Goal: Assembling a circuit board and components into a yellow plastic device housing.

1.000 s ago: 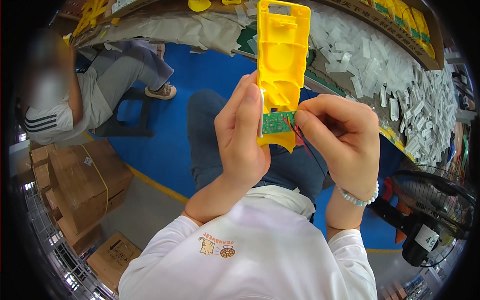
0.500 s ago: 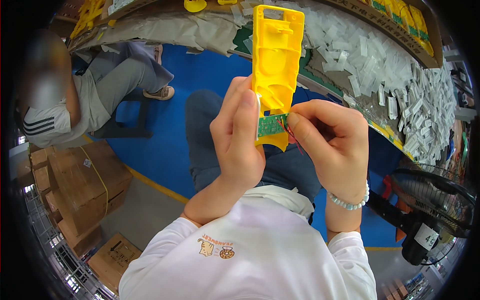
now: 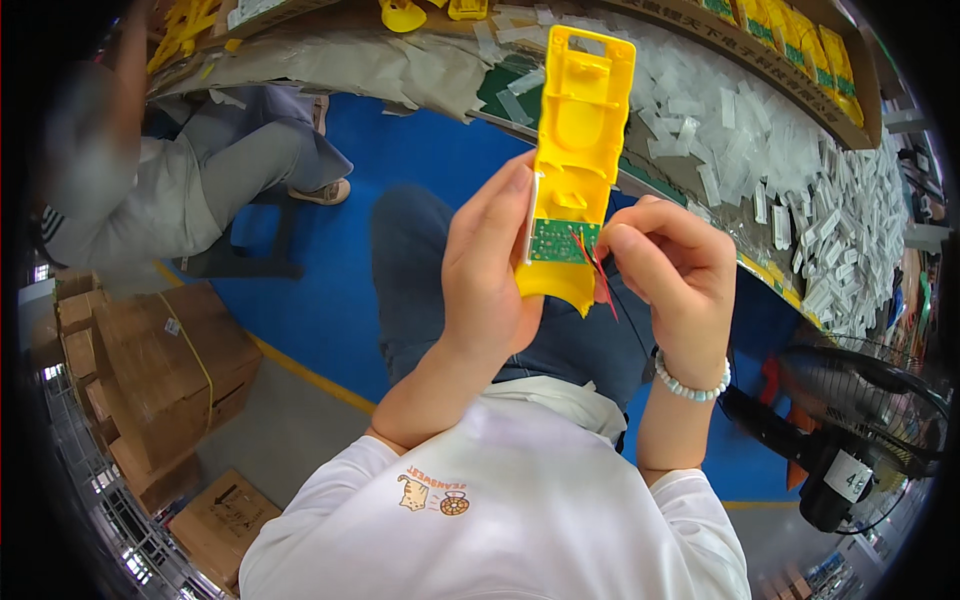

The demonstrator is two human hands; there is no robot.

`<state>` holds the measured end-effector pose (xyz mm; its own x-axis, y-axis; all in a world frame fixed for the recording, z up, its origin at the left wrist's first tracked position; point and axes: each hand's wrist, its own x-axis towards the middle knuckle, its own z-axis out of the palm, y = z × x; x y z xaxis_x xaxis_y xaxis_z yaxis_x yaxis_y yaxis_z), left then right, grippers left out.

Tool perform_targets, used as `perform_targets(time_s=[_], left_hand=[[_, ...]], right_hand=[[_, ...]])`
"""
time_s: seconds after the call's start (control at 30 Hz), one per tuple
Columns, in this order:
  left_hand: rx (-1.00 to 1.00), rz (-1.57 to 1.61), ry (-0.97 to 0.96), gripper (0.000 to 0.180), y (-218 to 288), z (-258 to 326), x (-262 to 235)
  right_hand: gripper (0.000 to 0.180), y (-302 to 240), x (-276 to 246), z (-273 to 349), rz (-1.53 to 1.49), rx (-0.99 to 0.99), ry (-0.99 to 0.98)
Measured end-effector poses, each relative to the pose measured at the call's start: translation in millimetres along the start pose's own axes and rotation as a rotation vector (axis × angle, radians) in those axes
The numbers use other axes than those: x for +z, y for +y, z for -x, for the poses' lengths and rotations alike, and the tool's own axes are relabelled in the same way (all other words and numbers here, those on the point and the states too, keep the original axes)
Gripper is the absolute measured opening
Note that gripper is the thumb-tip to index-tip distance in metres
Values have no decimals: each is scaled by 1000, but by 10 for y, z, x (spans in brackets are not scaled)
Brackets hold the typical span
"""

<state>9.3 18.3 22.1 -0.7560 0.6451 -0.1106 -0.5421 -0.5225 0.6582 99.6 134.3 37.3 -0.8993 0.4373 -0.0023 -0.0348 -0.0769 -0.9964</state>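
While my left hand (image 3: 490,262) clasps a long, probably light, stiff yellow plastic shell (image 3: 578,125) sensibly by its left edge, my right hand (image 3: 678,258), nearly pinched, flanks its green rectangular circuit board (image 3: 556,241), grip unclear.

Two hands are counted at the centre, a left hand (image 3: 490,265) and a right hand (image 3: 678,262), with one yellow shell (image 3: 578,125), one green circuit board (image 3: 552,241) and, on one wrist, one bracelet (image 3: 690,389). Two separate yellow pieces (image 3: 403,16) are seen at the top edge. In the upper right, at least four yellow units (image 3: 840,72) are held in one carton (image 3: 775,66); the clear plastic strips (image 3: 750,130) cannot be counted. One fan (image 3: 868,400) is shown at right, one co-worker (image 3: 190,190) at upper left.
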Motion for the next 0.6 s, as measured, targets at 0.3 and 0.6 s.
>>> perform_targets(time_s=[0.3,0.6], left_hand=[[-37,-113,-126,42,-28,-6,-40],[40,-389,-50,43,-45,11,-244]], right_hand=[[17,636,-164,168,132,405,-362],[18,333,-110,26,853,-290,504]])
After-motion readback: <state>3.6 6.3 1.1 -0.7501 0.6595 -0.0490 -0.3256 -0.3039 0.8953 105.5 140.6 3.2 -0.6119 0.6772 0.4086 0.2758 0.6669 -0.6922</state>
